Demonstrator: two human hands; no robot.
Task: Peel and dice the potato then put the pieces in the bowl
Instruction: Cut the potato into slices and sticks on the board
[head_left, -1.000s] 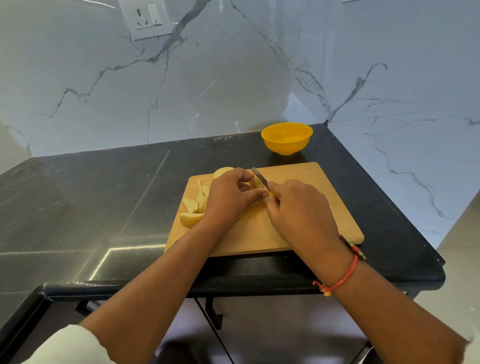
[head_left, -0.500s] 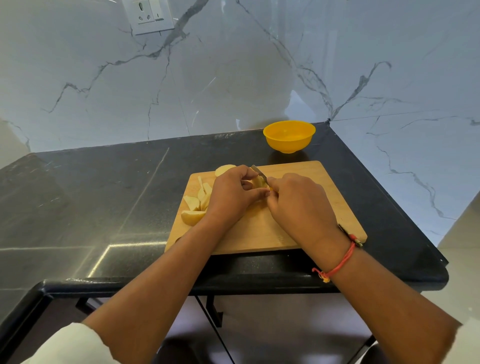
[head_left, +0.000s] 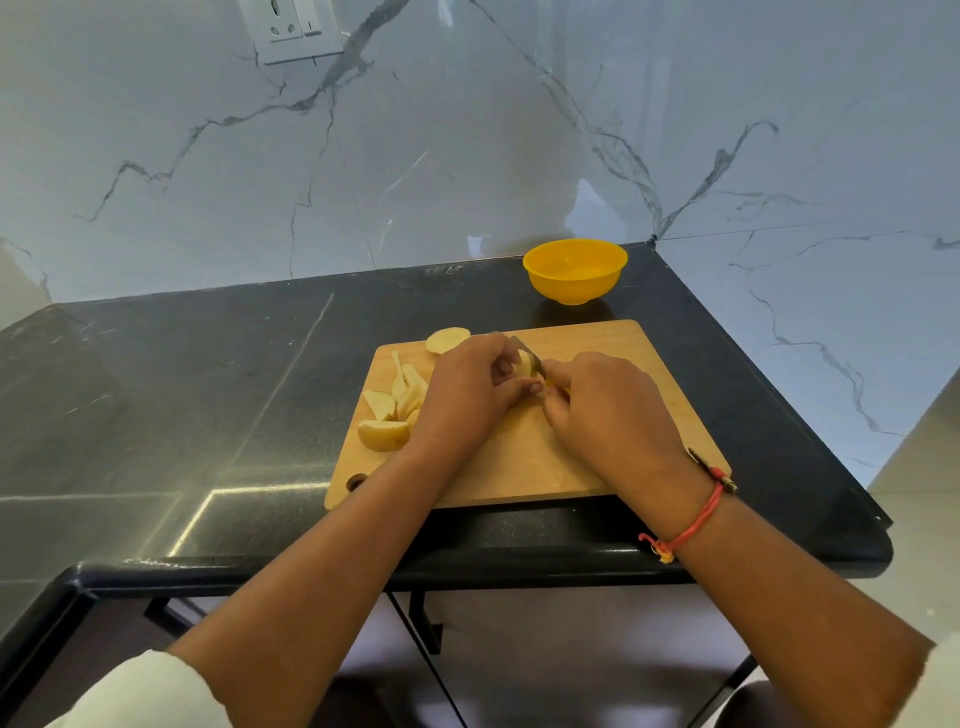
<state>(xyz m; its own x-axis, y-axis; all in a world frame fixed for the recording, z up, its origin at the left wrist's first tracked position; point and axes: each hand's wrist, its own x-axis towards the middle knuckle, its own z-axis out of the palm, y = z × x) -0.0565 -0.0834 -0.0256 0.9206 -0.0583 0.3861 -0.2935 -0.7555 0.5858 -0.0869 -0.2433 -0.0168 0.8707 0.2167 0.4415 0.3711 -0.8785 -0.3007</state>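
Note:
A wooden cutting board (head_left: 613, 457) lies on the black counter. My left hand (head_left: 462, 395) pinches a pale peeled potato piece (head_left: 525, 362) at the board's middle. My right hand (head_left: 608, 410) grips a knife (head_left: 530, 356) with a yellow handle, its blade down across that piece. Several cut potato wedges (head_left: 395, 405) lie at the board's left, partly hidden by my left hand. A rounded potato end (head_left: 448, 340) sits at the board's far left edge. The yellow bowl (head_left: 575, 270) stands behind the board near the wall, with nothing visible inside.
The black counter (head_left: 182, 395) extends to the left of the board. Its right edge drops off just past the board. A marble wall rises behind, with a white socket plate (head_left: 296, 28) at the upper left.
The knife blade has come down into the potato piece held under my left fingers. Both hands stay close together at the board's middle.

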